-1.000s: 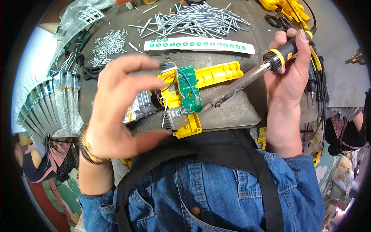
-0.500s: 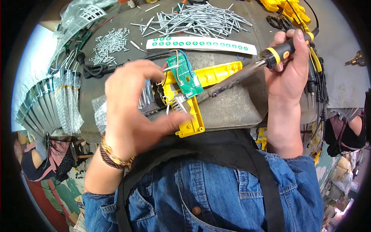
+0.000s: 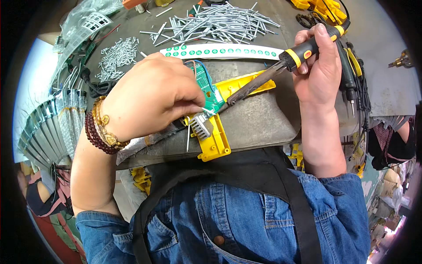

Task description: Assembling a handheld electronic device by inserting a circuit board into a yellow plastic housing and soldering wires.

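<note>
Black and yellow, the soldering iron [image 3: 257,82] is gripped in the right hand [image 3: 320,72], its tip by the right edge of the green circuit board [image 3: 213,100], contact unclear. Left of the board, the left hand [image 3: 154,90] has its fingertips pinched together, seemingly on a white wire [image 3: 207,110]. Wiring looks part done; the yellow shell [image 3: 218,138] under the board lies open, its closing apparently left. Beyond the board lie a sticker strip [image 3: 224,51] and metal rods [image 3: 220,24].

Smooth yellow plastic casing [image 3: 217,144], bare grey metal heat sink [image 3: 201,126], stained metal soldering-iron shaft [image 3: 257,82], scuffed matt worktop [image 3: 263,121].
</note>
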Demonstrator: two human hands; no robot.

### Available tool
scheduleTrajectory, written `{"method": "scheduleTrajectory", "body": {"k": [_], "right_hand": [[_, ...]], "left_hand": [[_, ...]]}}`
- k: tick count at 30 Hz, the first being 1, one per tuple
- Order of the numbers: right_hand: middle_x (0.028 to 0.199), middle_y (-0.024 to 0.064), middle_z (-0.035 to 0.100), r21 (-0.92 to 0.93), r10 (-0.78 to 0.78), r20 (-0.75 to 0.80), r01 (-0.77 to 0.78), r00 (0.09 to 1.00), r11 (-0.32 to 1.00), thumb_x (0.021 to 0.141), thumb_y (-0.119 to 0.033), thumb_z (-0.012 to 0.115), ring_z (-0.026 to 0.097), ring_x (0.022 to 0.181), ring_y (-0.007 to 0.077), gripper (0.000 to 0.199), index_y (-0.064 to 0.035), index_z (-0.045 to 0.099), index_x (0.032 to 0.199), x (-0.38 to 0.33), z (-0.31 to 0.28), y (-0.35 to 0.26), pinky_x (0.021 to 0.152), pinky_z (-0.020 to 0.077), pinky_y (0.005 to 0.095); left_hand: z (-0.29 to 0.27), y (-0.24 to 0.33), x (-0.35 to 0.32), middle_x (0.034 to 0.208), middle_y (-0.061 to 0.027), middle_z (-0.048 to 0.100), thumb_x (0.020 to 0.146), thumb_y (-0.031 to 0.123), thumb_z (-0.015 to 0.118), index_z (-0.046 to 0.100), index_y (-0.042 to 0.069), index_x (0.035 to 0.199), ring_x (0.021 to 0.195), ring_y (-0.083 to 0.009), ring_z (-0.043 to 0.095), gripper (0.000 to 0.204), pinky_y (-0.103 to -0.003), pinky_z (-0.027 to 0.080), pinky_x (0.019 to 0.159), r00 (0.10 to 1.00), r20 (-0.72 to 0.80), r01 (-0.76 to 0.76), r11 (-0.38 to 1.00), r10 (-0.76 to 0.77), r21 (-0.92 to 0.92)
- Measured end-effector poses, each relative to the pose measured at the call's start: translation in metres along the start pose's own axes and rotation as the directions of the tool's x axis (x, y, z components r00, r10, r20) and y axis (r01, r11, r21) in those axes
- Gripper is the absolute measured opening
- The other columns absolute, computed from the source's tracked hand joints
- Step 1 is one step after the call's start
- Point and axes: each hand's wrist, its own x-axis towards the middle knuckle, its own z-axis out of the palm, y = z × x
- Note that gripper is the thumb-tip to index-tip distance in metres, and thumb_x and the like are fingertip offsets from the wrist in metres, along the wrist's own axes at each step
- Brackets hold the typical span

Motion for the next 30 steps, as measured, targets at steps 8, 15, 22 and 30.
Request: {"method": "scheduleTrajectory", "body": {"k": [8,15,22,30], "right_hand": [[0.083,0.0075,0.064,-0.025,0.043,-0.045,-0.044,0.998,0.999,0.097,-0.029,0.063,0.045,0.047,0.0052,0.021,-0.0084,0.060,0.093,0.004,0.002,0.008,0.043,0.0376,0.0197],[0.082,0.0050,0.066,-0.001,0.138,0.016,-0.138,0.990,0.990,0.096,-0.028,0.064,0.047,0.047,0.0054,0.020,-0.0100,0.058,0.090,0.004,0.009,0.014,0.043,0.0399,0.0195],[0.074,0.0039,0.066,0.012,0.172,0.004,-0.172,0.985,0.985,0.093,-0.030,0.068,0.050,0.046,0.0066,0.023,-0.0104,0.056,0.091,0.004,0.012,0.018,0.041,0.0365,0.0215],[0.075,0.0037,0.066,-0.029,0.187,-0.004,-0.187,0.982,0.982,0.094,-0.029,0.067,0.050,0.046,0.0060,0.022,-0.0113,0.055,0.091,0.004,0.012,0.020,0.041,0.0360,0.0205]], "left_hand": [[0.005,-0.002,0.002,0.078,-0.0045,0.063,0.078,0.011,0.072,0.068,0.010,0.085,0.080,-0.0262,0.060,0.008,-0.038,0.042,0.074,0.998,-0.007,0.055,0.996,-0.056,-0.068],[0.009,0.000,0.000,0.078,-0.0051,0.063,0.077,0.012,0.069,0.065,0.009,0.082,0.080,-0.0278,0.059,0.007,-0.038,0.042,0.075,0.995,-0.050,0.088,0.995,-0.090,-0.036],[0.013,-0.003,-0.002,0.079,-0.0056,0.063,0.076,0.011,0.069,0.064,0.009,0.081,0.080,-0.0284,0.059,0.007,-0.039,0.042,0.075,0.994,-0.067,0.076,0.995,-0.081,-0.067],[0.020,-0.008,-0.005,0.078,-0.0053,0.063,0.075,0.011,0.070,0.065,0.008,0.080,0.078,-0.0284,0.058,0.008,-0.038,0.042,0.075,0.990,-0.123,0.055,0.991,-0.071,-0.125]]}}
